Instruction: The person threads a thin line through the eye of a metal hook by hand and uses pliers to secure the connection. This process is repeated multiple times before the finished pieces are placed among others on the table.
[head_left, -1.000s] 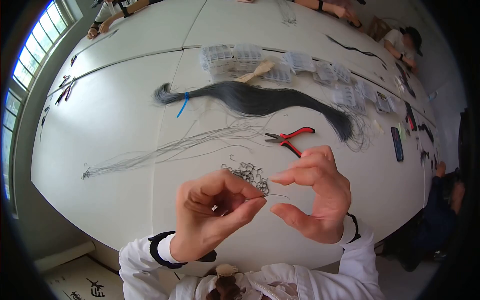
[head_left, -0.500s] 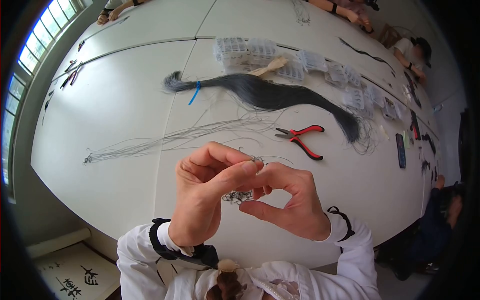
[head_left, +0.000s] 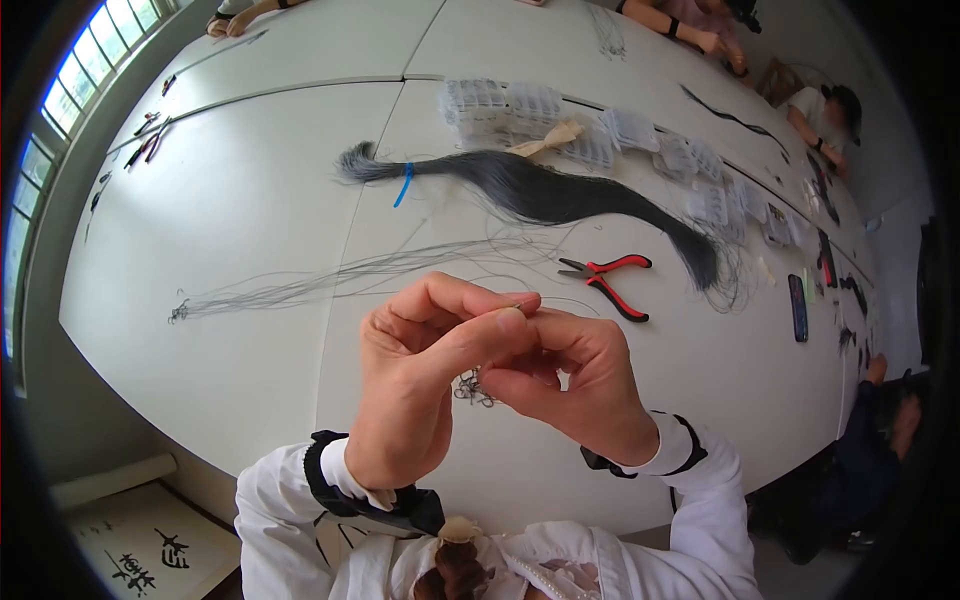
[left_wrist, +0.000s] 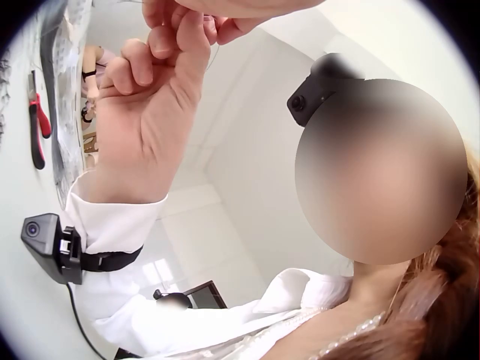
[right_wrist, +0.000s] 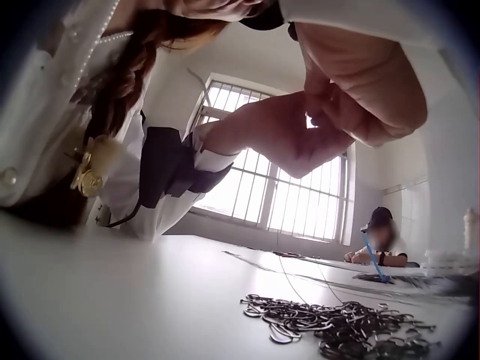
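Chest-high over the table, my left hand [head_left: 405, 385] pinches a thin grey line between thumb and forefinger, with any hook at its end hidden by the fingertips. My right hand [head_left: 590, 385] meets it from the other side, its curled fingers working the same line at the left fingertips. A loose length of the line [head_left: 575, 302] arcs out beyond the knuckles. Below the hands lies a heap of dark fish hooks [right_wrist: 330, 326], mostly covered by them in the head view. Long grey lines with hooks at one end [head_left: 300, 285] stretch across the table to the left.
Red-handled pliers [head_left: 610, 285] lie beyond my right hand. Farther back are a thick hank of dark grey strands [head_left: 540, 190] with a blue tie [head_left: 404, 185], and clear compartment boxes [head_left: 480, 105]. A phone [head_left: 797, 308] is at the right. Other people sit around the table.
My right hand, earlier apart with thumb and fingers spread, has moved left to meet the left fingertips and curled in. Both hands have risen slightly, and the view has shifted.
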